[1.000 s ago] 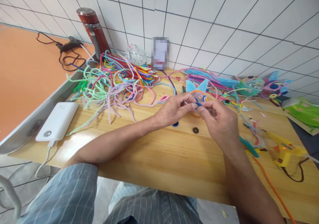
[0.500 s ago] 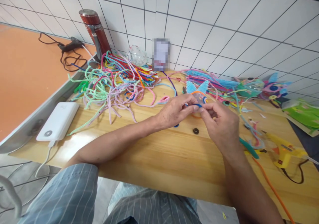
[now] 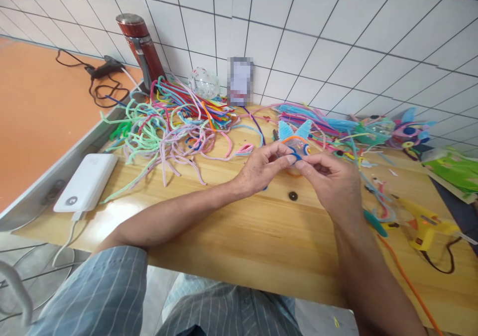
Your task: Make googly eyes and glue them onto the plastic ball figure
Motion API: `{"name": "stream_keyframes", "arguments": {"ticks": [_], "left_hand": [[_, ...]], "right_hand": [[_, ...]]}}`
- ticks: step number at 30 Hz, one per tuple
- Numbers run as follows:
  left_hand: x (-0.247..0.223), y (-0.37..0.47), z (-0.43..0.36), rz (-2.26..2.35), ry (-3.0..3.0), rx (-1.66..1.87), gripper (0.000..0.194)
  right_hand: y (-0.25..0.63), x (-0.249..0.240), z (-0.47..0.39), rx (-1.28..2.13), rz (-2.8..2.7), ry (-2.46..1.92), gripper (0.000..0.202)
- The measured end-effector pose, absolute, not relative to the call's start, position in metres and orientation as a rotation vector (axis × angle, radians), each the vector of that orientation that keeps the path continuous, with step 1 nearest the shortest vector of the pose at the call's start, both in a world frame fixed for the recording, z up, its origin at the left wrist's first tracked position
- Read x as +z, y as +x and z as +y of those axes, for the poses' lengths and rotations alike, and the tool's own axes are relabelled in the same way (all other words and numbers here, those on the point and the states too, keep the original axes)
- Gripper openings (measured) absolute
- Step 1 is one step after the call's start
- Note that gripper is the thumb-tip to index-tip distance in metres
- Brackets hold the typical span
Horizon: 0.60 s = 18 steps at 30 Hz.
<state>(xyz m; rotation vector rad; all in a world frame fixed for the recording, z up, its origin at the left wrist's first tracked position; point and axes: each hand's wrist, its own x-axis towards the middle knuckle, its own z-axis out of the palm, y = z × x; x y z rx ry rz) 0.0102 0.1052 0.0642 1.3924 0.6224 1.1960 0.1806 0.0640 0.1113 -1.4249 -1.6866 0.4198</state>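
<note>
Between my two hands is a short piece of dark blue pipe cleaner [image 3: 296, 156], bent into a small curve. My left hand [image 3: 263, 166] pinches it from the left, and my right hand [image 3: 328, 176] pinches it from the right, fingertips nearly touching. Just behind the fingers stands a clear ball figure with light blue pipe-cleaner ears [image 3: 295, 129] and an orange band; the hands partly hide it. A dark round disc [image 3: 293, 196] lies on the wood in front of them.
Tangled pipe cleaners [image 3: 160, 142] cover the left back of the wooden table [image 3: 239, 246]. A red thermos [image 3: 140, 47], a phone [image 3: 240, 81] and a white power bank [image 3: 85, 181] stand or lie around. At right lies a yellow glue gun [image 3: 425, 226].
The blue piece now shows more of a curved loop between the fingertips. My right hand has shifted slightly to the right.
</note>
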Motion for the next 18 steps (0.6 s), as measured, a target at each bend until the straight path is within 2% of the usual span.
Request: {"name": "stream_keyframes", "arguments": {"ticks": [4, 9, 13, 18], "left_hand": [[0.065, 0.011, 0.103, 0.598, 1.302, 1.159, 0.044], [0.062, 0.013, 0.103, 0.585, 1.297, 1.161, 0.041], [0.058, 0.013, 0.107, 0.637, 1.364, 1.152, 0.033], [0.062, 0.005, 0.114, 0.656, 1.632, 1.12, 0.024]], "right_hand": [[0.18, 0.107, 0.067, 0.593, -1.579, -1.442, 0.014], [0.182, 0.103, 0.072, 0.685, -1.468, -1.441, 0.016], [0.181, 0.106, 0.07, 0.637, -1.502, -1.474, 0.015], [0.181, 0.108, 0.063, 0.407, -1.664, -1.533, 0.016]]}}
